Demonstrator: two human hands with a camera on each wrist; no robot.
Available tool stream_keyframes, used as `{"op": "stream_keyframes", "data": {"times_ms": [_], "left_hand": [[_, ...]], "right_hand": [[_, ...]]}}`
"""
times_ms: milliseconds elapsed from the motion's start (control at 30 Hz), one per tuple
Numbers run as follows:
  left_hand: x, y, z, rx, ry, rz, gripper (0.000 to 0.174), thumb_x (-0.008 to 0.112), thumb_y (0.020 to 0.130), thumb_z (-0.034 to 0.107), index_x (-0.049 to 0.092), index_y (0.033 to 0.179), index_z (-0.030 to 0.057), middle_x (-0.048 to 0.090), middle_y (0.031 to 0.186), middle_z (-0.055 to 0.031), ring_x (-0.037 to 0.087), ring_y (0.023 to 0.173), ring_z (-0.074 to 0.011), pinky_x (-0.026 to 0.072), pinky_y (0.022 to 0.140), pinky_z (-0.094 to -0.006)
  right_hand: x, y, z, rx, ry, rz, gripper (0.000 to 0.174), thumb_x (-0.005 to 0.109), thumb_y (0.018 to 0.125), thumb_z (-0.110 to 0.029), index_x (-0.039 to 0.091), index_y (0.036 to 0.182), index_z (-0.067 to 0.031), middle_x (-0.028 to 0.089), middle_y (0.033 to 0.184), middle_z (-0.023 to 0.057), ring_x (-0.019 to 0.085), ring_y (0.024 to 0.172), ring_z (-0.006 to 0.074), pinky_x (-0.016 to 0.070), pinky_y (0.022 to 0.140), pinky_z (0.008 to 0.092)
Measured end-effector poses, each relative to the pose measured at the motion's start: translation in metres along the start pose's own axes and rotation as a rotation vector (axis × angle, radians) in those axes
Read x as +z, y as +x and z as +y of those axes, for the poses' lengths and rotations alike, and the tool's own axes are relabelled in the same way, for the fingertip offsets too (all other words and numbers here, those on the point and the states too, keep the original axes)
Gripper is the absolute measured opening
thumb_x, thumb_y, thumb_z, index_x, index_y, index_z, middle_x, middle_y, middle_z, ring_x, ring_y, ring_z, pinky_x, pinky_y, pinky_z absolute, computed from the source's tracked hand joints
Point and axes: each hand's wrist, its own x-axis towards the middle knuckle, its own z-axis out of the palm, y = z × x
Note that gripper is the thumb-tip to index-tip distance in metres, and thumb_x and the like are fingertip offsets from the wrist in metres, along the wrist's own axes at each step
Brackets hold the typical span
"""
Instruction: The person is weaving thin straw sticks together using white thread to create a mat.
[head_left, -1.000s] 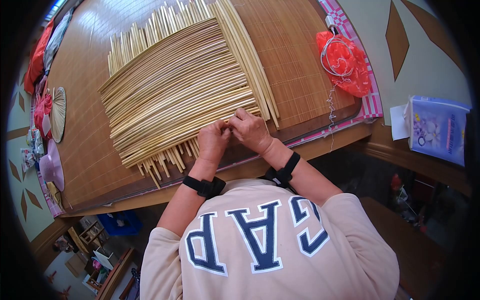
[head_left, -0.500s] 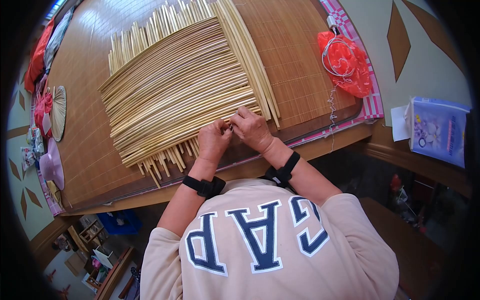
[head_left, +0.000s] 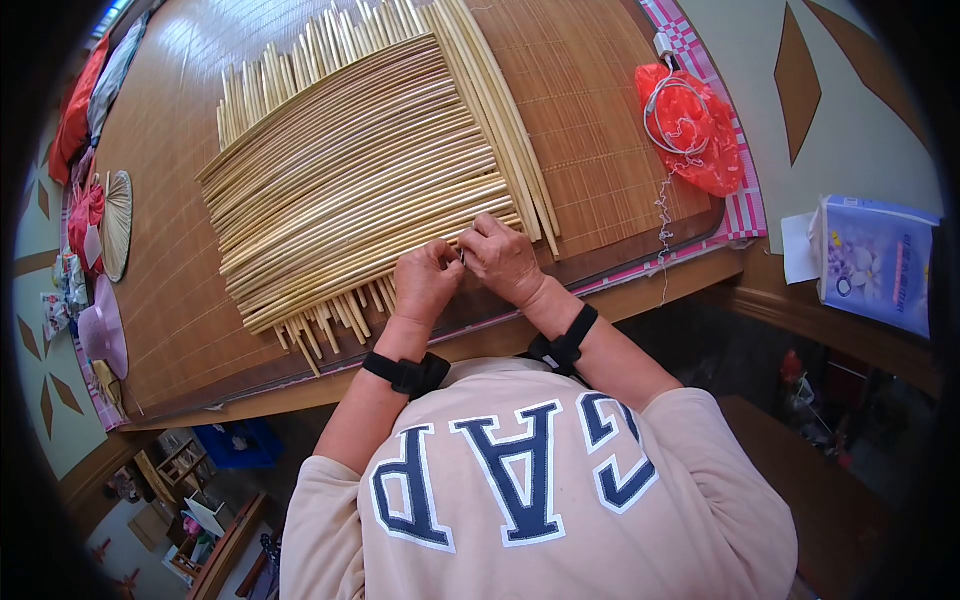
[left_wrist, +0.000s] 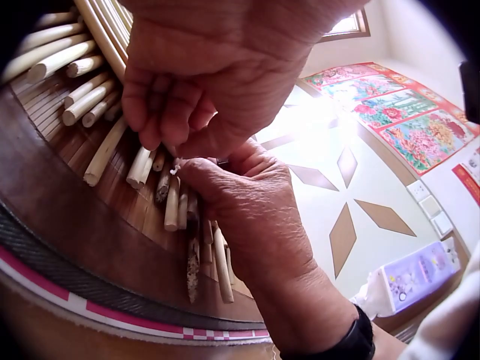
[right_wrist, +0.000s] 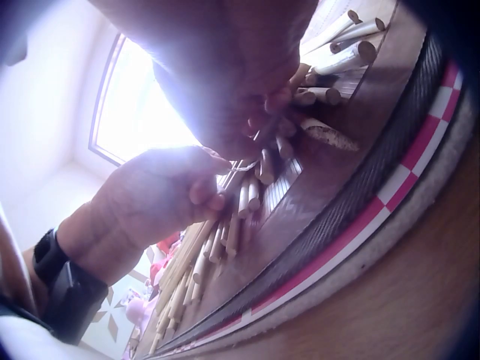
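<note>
Where pale round reed stalks (head_left: 350, 180) end at the ribbed brown mat (head_left: 600, 130)'s near edge, my left hand (head_left: 425, 280) curls tight on their cut tips; right hand (head_left: 503, 262) pinches narrow, contents unclear.

Pale yellow reeds (head_left: 360, 180) lie on a brown slatted mat (head_left: 600, 120) edged by a pink-and-white checked cloth (head_left: 745, 205), beside a red plastic bag (head_left: 695, 125), a blue flowered packet (head_left: 875, 255) and a cream shirt (head_left: 540, 490) lettered navy.
</note>
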Motion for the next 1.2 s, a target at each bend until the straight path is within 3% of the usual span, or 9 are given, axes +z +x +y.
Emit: {"op": "stream_keyframes", "data": {"times_ms": [500,800,1067,1200], "left_hand": [[-0.004,0.0,0.003,-0.008,-0.01,-0.025,0.011,0.063,0.065,0.019,0.067,0.067,0.0084,0.063,0.063,-0.0108,0.062,0.059,-0.0268,0.0499,0.058,-0.0355],[-0.019,0.002,0.006,0.062,0.009,-0.166,0.013,0.063,0.064,0.017,0.066,0.068,0.0059,0.063,0.064,-0.0128,0.062,0.06,-0.0274,0.0499,0.06,-0.0351],[-0.03,0.0,0.018,-0.039,-0.137,-0.277,0.01,0.063,0.067,0.014,0.066,0.07,0.0047,0.062,0.061,-0.0128,0.061,0.054,-0.0217,0.0491,0.056,-0.0339],[-0.024,0.001,0.006,0.047,-0.082,-0.245,0.011,0.064,0.069,0.014,0.067,0.072,0.0043,0.061,0.06,-0.0119,0.061,0.054,-0.0204,0.0488,0.055,-0.0322]], "right_hand": [[0.001,0.0,0.0,0.045,0.023,-0.014,0.006,0.061,0.072,-0.012,0.055,0.071,-0.0115,0.049,0.076,0.0067,0.059,0.073,0.0246,0.0481,0.058,0.0355],[0.002,0.002,0.0,0.084,0.075,-0.001,0.005,0.062,0.07,-0.011,0.057,0.072,-0.0111,0.05,0.078,0.0064,0.059,0.076,0.0244,0.0487,0.06,0.0364],[0.0,0.002,0.001,0.077,0.085,0.0,0.006,0.062,0.069,-0.012,0.056,0.071,-0.0109,0.05,0.077,0.0064,0.059,0.076,0.024,0.0489,0.061,0.0361],[-0.004,0.003,0.002,0.12,0.101,-0.039,0.005,0.061,0.07,-0.01,0.059,0.075,-0.01,0.054,0.08,0.0069,0.059,0.076,0.0263,0.0494,0.063,0.037]]}}
